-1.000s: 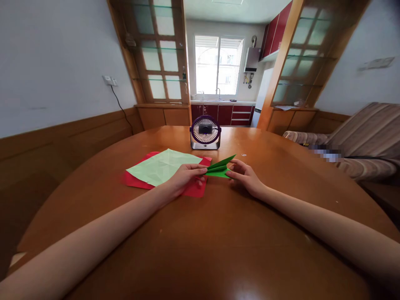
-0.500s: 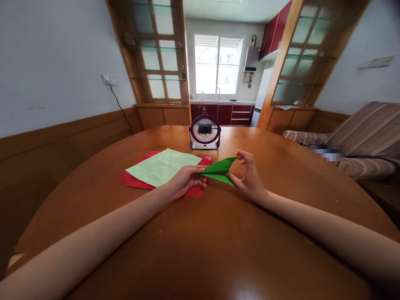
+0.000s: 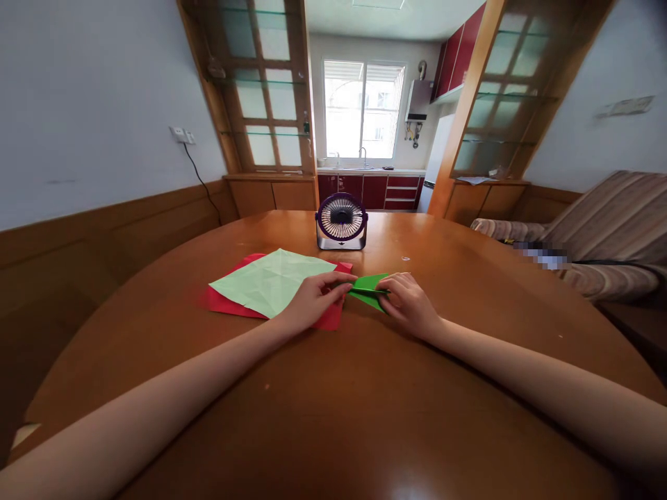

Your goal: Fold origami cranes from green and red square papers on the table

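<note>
A folded green paper plane is held between my two hands, just above the table. My left hand pinches its narrow end on the left. The fingers and thumb of my right hand are closed on its wider end, hiding part of the wings. A dark crease runs along the middle of the plane. Beneath and beside my left hand lie a creased light green sheet of paper and, under it, red paper that sticks out around the edges.
A small purple desk fan stands on the brown oval table, beyond my hands. To the right of the table is a striped sofa. Wooden cabinets and a kitchen lie past the far edge.
My right hand, whose fingers were spread at the plane's wing tips, has closed on its wide end. The wings now sit closer together. My left thumb has shifted along the narrow end.
</note>
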`<state>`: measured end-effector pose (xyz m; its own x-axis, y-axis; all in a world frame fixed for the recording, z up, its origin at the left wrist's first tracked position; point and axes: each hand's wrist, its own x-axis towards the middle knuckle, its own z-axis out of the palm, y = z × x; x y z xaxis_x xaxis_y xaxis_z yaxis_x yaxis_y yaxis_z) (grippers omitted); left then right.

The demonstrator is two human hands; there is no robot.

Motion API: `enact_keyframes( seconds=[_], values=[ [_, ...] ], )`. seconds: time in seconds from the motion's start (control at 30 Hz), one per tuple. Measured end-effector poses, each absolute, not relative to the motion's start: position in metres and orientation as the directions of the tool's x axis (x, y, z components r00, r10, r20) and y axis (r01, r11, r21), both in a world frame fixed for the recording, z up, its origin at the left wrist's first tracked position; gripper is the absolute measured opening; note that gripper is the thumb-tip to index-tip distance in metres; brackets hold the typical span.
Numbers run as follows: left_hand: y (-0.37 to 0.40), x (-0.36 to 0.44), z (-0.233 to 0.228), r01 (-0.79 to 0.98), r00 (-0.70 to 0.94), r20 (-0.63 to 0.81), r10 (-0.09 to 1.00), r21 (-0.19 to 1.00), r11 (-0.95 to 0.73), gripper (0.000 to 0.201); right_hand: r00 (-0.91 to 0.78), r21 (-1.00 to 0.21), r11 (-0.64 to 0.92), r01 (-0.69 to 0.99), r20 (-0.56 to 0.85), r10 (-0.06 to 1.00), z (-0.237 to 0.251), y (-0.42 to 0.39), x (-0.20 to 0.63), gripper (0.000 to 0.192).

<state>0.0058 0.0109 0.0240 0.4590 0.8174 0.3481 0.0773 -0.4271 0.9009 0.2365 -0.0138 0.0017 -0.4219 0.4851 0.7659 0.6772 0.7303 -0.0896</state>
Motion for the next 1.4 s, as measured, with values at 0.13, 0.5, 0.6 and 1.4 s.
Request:
enact_keyframes(
  seconds=[0.13, 0.5, 0.6, 1.4],
  values=[
    [0.011, 0.002, 0.029, 0.253, 0.509, 0.485, 0.711, 0.706, -0.662, 0.021, -0.425, -0.072, 0.734, 0.675, 0.775, 0.467, 0.003, -0.015, 0.236, 0.008],
    [0.022, 0.0, 0.018, 0.173, 0.459, 0.363, 0.811, 0.859, -0.482, 0.023, -0.403, -0.234, 0.775, 0.587, 0.746, 0.53, 0.005, -0.015, 0.235, 0.01],
    [0.024, -0.001, 0.016, 0.204, 0.467, 0.302, 0.831, 0.878, -0.434, 0.024, -0.416, -0.328, 0.747, 0.578, 0.669, 0.616, 0.005, -0.012, 0.236, 0.014],
    [0.021, -0.006, 0.01, 0.405, 0.683, 0.462, 0.565, 0.404, -0.82, 0.014, -0.541, -0.456, 0.698, 0.551, 0.442, 0.716, 0.004, -0.007, 0.239, 0.024]
  ],
)
